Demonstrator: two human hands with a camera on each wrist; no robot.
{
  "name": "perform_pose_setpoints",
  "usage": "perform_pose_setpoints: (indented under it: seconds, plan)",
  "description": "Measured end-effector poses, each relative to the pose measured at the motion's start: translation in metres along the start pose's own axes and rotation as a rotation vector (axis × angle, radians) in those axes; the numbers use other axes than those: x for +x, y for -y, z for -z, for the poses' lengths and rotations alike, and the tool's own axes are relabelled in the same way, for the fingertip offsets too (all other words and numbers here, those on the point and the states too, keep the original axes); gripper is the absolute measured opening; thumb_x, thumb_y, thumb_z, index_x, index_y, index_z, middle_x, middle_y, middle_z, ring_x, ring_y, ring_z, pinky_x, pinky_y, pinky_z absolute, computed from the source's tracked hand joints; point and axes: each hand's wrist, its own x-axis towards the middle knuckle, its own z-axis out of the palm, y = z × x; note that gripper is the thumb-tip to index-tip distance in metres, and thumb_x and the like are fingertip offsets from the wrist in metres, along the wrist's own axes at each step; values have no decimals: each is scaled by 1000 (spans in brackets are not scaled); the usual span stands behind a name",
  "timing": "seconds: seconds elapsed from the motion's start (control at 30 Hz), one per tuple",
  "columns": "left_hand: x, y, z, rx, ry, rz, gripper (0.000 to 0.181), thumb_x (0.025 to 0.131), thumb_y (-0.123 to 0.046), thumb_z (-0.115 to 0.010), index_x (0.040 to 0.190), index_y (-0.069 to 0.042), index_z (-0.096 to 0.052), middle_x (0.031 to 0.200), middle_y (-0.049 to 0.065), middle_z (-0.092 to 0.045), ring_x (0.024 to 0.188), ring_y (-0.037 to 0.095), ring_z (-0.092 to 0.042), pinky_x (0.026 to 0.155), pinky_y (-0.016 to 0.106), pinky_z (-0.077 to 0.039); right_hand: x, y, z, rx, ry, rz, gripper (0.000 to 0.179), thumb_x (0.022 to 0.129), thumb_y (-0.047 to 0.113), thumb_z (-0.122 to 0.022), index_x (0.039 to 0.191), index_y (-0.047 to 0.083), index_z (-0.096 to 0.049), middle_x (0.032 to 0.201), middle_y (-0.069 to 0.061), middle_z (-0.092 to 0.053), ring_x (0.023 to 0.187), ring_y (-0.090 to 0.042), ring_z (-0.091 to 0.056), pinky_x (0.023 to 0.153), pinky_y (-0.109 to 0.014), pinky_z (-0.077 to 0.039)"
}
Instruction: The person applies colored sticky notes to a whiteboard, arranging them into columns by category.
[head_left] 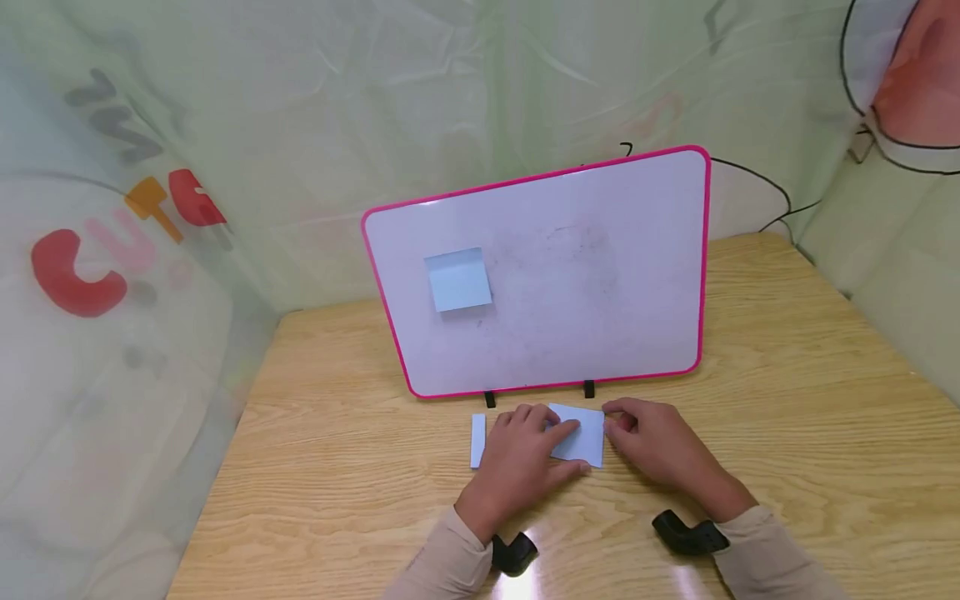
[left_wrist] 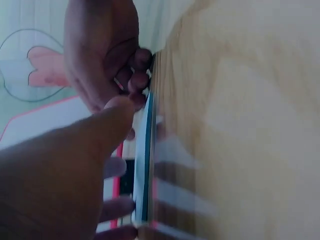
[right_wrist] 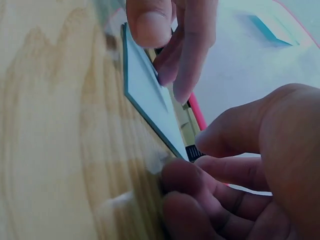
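A pale blue sticky note pad (head_left: 587,435) lies flat on the table, its left part hidden under my left hand (head_left: 519,454). That hand rests on the pad with its fingers extended, thumb along the near edge. At the pad's far right corner, my right hand (head_left: 660,442) has its fingers curled, thumb and fingertips closing on the corner. The right wrist view shows the pad's thin edge (right_wrist: 152,122) running to those fingertips. Left of my left hand lies a narrow pale strip (head_left: 477,442), partly covered. A single blue sticky note (head_left: 459,281) clings to the whiteboard (head_left: 555,275).
The pink-framed whiteboard leans behind the hands on black feet (head_left: 589,388), close to the pad. Beyond it hangs a printed curtain (head_left: 315,150). Wood-grain tabletop (head_left: 330,467) extends on both sides. A black wrist device (head_left: 688,533) sits at the right cuff.
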Motion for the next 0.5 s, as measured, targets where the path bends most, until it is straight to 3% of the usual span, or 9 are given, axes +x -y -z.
perform_pose_setpoints:
  seconds: [0.2,0.5]
  plan:
    - [6,-10,-2,52,7,57,50,87,-70,-60,119,-34,-72,118,-2,-57,108,15,-53,91,36,-46,0,-4,4,25,15,-16,26,94,18,-68,114,2,-71,82,5,-63,74,-12,-54,66,-33,-46]
    - [4,-7,0,-30,74,103,47,89,-63,-64,127,-35,-70,138,-4,-54,122,17,-49,96,38,-45,1,-14,19,51,19,-38,31,99,24,-64,120,2,-69,88,2,-67,79,-14,-59,69,-33,-49]
